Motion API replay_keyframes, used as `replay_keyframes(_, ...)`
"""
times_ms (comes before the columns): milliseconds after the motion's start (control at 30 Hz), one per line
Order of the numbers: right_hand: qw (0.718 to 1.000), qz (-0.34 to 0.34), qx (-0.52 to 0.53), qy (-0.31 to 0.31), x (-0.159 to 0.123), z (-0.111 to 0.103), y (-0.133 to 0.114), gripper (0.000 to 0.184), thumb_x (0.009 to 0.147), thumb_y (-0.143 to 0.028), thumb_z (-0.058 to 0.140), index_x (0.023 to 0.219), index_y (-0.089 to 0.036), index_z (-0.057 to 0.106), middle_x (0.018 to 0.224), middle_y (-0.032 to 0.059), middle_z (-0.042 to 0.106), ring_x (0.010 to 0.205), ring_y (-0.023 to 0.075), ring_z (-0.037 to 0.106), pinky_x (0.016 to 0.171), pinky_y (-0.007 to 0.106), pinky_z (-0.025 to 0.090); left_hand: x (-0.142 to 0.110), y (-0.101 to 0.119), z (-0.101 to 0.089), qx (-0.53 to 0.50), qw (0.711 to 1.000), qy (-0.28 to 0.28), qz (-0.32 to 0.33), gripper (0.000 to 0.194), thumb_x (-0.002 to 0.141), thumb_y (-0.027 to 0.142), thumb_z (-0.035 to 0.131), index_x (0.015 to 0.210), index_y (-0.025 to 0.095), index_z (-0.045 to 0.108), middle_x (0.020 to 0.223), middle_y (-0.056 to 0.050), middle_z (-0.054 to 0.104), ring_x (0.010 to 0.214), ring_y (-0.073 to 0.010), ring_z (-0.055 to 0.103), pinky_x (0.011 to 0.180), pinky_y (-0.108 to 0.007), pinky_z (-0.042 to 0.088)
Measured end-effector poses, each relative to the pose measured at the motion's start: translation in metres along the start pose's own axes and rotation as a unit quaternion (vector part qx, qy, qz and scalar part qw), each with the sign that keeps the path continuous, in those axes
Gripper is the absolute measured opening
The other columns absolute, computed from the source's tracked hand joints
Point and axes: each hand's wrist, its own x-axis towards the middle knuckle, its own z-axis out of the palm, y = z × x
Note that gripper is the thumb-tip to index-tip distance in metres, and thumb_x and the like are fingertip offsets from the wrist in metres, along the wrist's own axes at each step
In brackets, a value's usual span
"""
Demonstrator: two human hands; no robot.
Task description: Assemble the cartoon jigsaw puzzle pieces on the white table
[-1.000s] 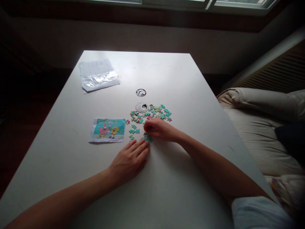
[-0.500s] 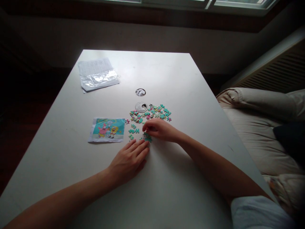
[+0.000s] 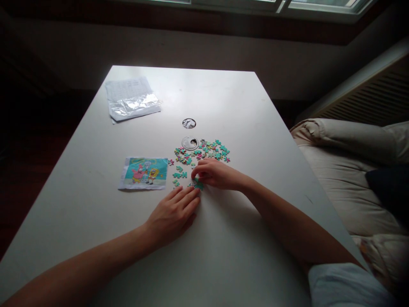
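Observation:
Small teal and pink jigsaw pieces [image 3: 204,151] lie scattered near the middle of the white table [image 3: 223,98]. A few joined teal pieces [image 3: 198,184] sit just in front of that pile. My right hand [image 3: 214,172] rests over them with its fingers curled and pinched at a piece I cannot name. My left hand [image 3: 174,213] lies flat on the table, fingers stretched out, its fingertips touching the near edge of the joined pieces. A cartoon reference picture [image 3: 143,173] lies to the left of the pieces.
A clear plastic bag on a printed sheet [image 3: 131,100] lies at the table's far left. Two round cable holes [image 3: 189,123] [image 3: 189,143] sit beyond the pieces. A cushioned seat [image 3: 351,170] stands right of the table. A window runs along the far wall.
My right hand has shifted slightly left over the joined pieces. My left hand has stayed flat in place.

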Motion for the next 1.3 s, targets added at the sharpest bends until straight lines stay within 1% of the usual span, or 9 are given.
replay_keyframes(167,1.0,-0.003,0.004,0.003,0.0002,0.0007,0.0017,0.022,0.089,-0.008,0.06,0.101,-0.021,0.074,0.092,0.0045,0.067,0.087,0.0175,0.057,0.087,0.031,0.037,-0.0002,0.0003,-0.0008,-0.003,1.0,0.009,0.0,0.035,0.099,0.023,0.049,0.131,0.014,0.059,0.148,-0.012,0.055,0.139,-0.0278,0.05,0.118,-0.048,0.039)
replay_keyframes(300,1.0,-0.01,0.015,0.013,0.0011,0.0011,0.0034,0.021,0.088,-0.008,0.06,0.1,-0.02,0.072,0.089,0.0036,0.067,0.083,0.0164,0.056,0.084,0.029,0.037,-0.0005,0.0004,-0.0009,-0.009,1.0,0.008,-0.001,0.036,0.098,0.022,0.049,0.132,0.015,0.058,0.148,-0.012,0.054,0.14,-0.0268,0.048,0.118,-0.048,0.039)
replay_keyframes(433,1.0,0.003,0.013,0.027,0.0019,0.0026,0.0035,0.011,0.088,-0.013,0.063,0.095,-0.019,0.07,0.083,0.0019,0.064,0.079,0.0152,0.054,0.08,0.027,0.036,-0.0005,0.0005,-0.0012,-0.007,1.0,0.003,-0.001,0.036,0.099,0.022,0.048,0.133,0.015,0.058,0.148,-0.012,0.054,0.14,-0.0268,0.048,0.118,-0.048,0.039)
replay_keyframes(567,0.999,0.033,0.004,0.036,0.0017,0.0032,0.0024,0.003,0.086,-0.016,0.067,0.088,-0.019,0.065,0.079,-0.0002,0.061,0.076,0.0142,0.05,0.074,0.025,0.033,-0.0001,0.0006,-0.0013,-0.005,1.0,0.007,0.003,0.036,0.098,0.022,0.048,0.132,0.015,0.058,0.148,-0.013,0.055,0.139,-0.0271,0.049,0.118,-0.048,0.039)
replay_keyframes(733,0.998,0.063,-0.002,0.027,0.0021,0.0004,-0.0002,0.012,0.085,-0.021,0.07,0.08,-0.018,0.059,0.075,-0.0017,0.059,0.072,0.0131,0.047,0.068,0.024,0.029,0.0002,0.0007,-0.0014,-0.009,1.0,0.008,-0.001,0.036,0.099,0.022,0.049,0.132,0.015,0.058,0.148,-0.013,0.055,0.14,-0.0266,0.048,0.118,-0.048,0.038)
replay_keyframes(900,0.998,0.067,-0.009,0.017,0.003,-0.002,-0.0014,0.018,0.084,-0.024,0.071,0.077,-0.018,0.056,0.076,-0.0022,0.058,0.072,0.0127,0.046,0.067,0.024,0.028,0.0001,0.0006,-0.0003,-0.004,1.0,0.003,-0.001,0.036,0.098,0.022,0.049,0.133,0.014,0.058,0.149,-0.012,0.054,0.14,-0.0271,0.048,0.118,-0.048,0.039)
replay_keyframes(1000,0.997,0.075,-0.024,0.011,0.0038,-0.0016,-0.0014,0.018,0.084,-0.025,0.071,0.076,-0.019,0.056,0.074,-0.002,0.057,0.071,0.0129,0.045,0.066,0.025,0.027,-0.0007,0.0005,0.0001,-0.001,1.0,0.001,0.0,0.036,0.098,0.022,0.05,0.132,0.014,0.058,0.149,-0.012,0.053,0.14,-0.0277,0.048,0.118,-0.049,0.038)
replay_keyframes(1167,0.996,0.076,-0.047,0.004,0.0059,-0.0003,-0.0007,0.016,0.084,-0.027,0.071,0.078,-0.019,0.058,0.077,-0.0007,0.06,0.074,0.0138,0.047,0.065,0.025,0.026,-0.0014,0.0004,0.0005,-0.004,1.0,0.0,0.0,0.037,0.098,0.022,0.049,0.133,0.015,0.058,0.149,-0.013,0.053,0.14,-0.0277,0.048,0.118,-0.049,0.038)
replay_keyframes(1300,0.993,0.103,-0.058,-0.013,0.0087,-0.0008,-0.0012,0.017,0.083,-0.029,0.072,0.077,-0.02,0.059,0.077,-0.0003,0.062,0.073,0.0139,0.049,0.062,0.025,0.026,-0.0004,0.0007,0.0002,-0.008,1.0,0.007,-0.001,0.037,0.098,0.022,0.049,0.133,0.015,0.058,0.148,-0.013,0.054,0.14,-0.0271,0.048,0.118,-0.048,0.039)
